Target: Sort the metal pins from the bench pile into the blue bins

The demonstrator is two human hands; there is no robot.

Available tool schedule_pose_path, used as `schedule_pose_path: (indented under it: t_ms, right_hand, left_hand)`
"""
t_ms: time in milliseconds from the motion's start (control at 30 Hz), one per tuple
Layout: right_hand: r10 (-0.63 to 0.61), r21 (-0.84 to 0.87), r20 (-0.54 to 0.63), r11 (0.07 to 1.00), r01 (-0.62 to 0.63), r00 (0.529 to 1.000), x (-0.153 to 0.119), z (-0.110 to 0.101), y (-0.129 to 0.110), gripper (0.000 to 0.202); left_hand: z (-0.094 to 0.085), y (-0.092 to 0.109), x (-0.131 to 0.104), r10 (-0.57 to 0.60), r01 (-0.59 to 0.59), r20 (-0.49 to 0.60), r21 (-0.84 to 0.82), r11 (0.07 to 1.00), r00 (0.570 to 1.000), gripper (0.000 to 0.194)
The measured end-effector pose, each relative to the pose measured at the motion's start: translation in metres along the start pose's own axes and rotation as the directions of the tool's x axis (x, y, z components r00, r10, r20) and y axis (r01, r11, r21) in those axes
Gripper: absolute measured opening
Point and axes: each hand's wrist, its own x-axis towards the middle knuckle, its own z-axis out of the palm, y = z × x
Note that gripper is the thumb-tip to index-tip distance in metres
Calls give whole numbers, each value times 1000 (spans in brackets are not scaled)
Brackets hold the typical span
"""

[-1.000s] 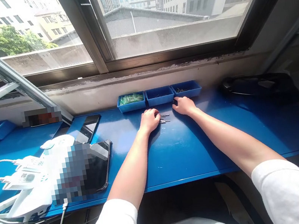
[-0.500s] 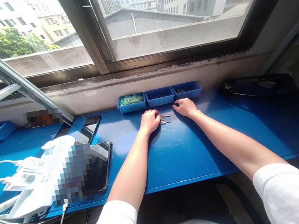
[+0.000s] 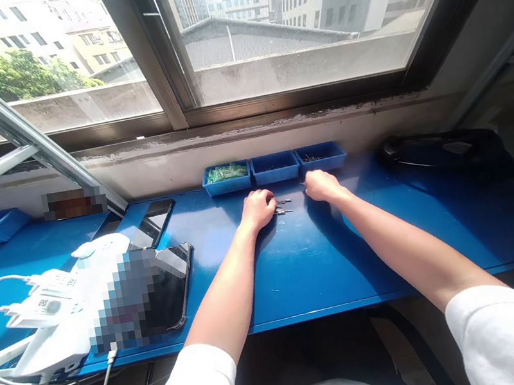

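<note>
My left hand (image 3: 258, 208) rests on the blue table with its fingers curled. Several thin metal pins, perhaps screws (image 3: 284, 210), lie at its fingertips, and their near ends are partly covered by the hand. My right hand (image 3: 322, 186) is closed just in front of the right blue bin (image 3: 323, 165). A tiny dark tip shows at its fingers, too small to name. That bin holds small dark pieces. The middle blue bin (image 3: 276, 175) has a few dark pieces at its bottom. Green-and-clear packets (image 3: 225, 171) fill the left blue bin (image 3: 228, 187).
Left on the blue tabletop (image 3: 309, 275) lie a phone (image 3: 163, 215), a black tablet-like device (image 3: 177, 303) and a white power strip (image 3: 104, 244) with plugs and cables. A dark bag-like object (image 3: 446, 153) sits at the right. A window rises behind the bins.
My right hand has shifted slightly right and its fingers have drawn in from a more extended pose. My left hand and the metal pins have stayed where they were.
</note>
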Motion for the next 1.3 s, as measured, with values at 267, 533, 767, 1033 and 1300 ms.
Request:
schedule_pose_path:
  t_ms: [267, 533, 767, 1033, 1300]
  right_hand:
    - [111, 140, -362, 988, -64, 926, 50, -43, 17, 24]
    - [56, 225, -438, 973, 49, 897, 47, -31, 15, 26]
    - [-394, 357, -341, 786, 505, 854, -3, 5, -29, 18]
    - [-462, 364, -317, 747, 557, 828, -14, 33, -33, 14]
    - [-306, 358, -293, 843, 401, 906, -10, 43, -28, 15]
  left_hand:
    - [1, -2, 1, 14, -14, -16, 0, 1000, 1000, 22]
    - [3, -2, 3, 1, -2, -28, -15, 1000, 1000, 21]
    - [2, -7, 6, -64, 53, -51, -184, 982, 997, 27]
    - [-2, -7, 7, -90, 83, -29, -182, 980, 995, 26]
    - [3, -9, 6, -25, 21, -57, -79, 997, 998, 26]
